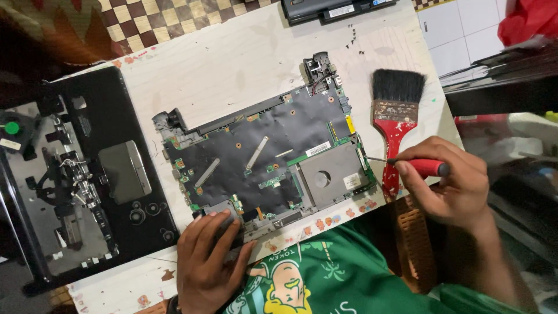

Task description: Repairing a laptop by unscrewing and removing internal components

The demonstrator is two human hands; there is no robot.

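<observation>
On the white table | right hand grips screwdriver; tip points left at circuit board edge | left hand flat, pressing board's near corner

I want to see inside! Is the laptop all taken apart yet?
Partly. The black case shell already lies apart. The left hand steadies the circuit board while the right hand works a red screwdriver at its edge. The metal fan cover remains attached.
</observation>
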